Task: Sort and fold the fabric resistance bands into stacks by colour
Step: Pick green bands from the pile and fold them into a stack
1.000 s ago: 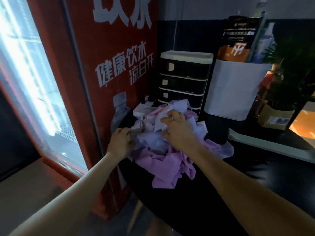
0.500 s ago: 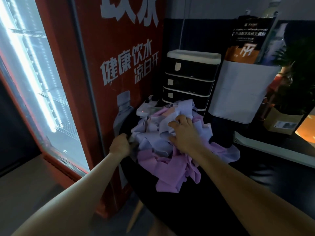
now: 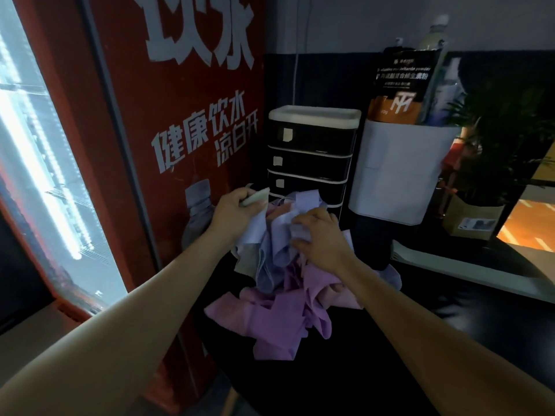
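A tangled heap of fabric resistance bands lies on a dark round table. Pink-purple bands spill toward me at the front; pale lavender-blue bands are bunched higher at the back. My left hand is raised at the heap's left side and grips a pale band, with lavender fabric hanging below it. My right hand lies on top of the heap, its fingers curled round a fold of lavender band.
A red drinks fridge with a lit glass door stands close on the left. Behind the heap are a black drawer unit, a white bin holding packets, and a potted plant. A white tray edge runs along the right.
My left hand has lifted up from the heap's left edge, pulling a pale band up with it. My right hand stays on top of the heap.
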The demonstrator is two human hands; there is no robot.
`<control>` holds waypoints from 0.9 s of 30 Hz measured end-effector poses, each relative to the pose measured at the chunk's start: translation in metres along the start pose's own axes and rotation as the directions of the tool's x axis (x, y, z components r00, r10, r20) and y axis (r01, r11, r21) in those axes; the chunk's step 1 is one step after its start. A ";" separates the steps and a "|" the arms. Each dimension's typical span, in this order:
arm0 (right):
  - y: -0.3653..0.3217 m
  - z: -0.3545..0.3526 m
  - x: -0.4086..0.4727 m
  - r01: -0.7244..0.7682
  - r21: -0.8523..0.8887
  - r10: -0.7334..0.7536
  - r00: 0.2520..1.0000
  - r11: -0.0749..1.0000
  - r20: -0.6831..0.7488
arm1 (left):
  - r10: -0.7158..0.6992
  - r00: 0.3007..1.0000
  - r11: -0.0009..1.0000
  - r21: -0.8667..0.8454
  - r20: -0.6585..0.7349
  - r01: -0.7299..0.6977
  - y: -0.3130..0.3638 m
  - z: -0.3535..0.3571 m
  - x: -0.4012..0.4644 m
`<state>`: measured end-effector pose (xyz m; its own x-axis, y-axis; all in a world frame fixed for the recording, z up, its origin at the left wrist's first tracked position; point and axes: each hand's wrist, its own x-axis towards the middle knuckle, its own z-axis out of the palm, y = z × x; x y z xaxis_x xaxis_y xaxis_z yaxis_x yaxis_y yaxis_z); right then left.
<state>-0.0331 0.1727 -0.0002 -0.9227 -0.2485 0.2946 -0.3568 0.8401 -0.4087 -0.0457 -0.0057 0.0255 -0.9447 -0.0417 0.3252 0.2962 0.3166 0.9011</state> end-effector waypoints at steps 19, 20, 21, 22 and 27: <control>-0.001 -0.088 0.024 0.080 0.775 0.091 0.980 0.627 -0.175 | 0.173 0.976 0.909 -0.402 0.130 -0.108 0.096 0.061 0.035; 0.000 -0.090 0.025 0.073 0.808 0.099 0.982 0.584 -0.160 | 0.176 0.976 0.901 -0.421 0.129 -0.107 0.098 0.062 0.036; 0.001 -0.093 0.026 0.072 0.836 0.100 0.984 0.545 -0.151 | 0.184 0.975 0.900 -0.421 0.125 -0.116 0.099 0.063 0.037; 0.001 -0.096 0.026 0.074 0.858 0.101 0.984 0.509 -0.145 | 0.193 0.975 0.910 -0.393 0.115 -0.133 0.099 0.063 0.039; 0.006 -0.114 0.032 0.054 0.880 0.248 0.950 0.471 -0.191 | 0.214 0.969 0.955 -0.237 0.125 -0.180 0.102 0.065 0.041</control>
<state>-0.0478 0.2246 0.1051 -0.9369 0.0640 0.3436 -0.3465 -0.0424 -0.9371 -0.0634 0.0860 0.1118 -0.8694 0.1458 0.4721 0.4865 0.0852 0.8695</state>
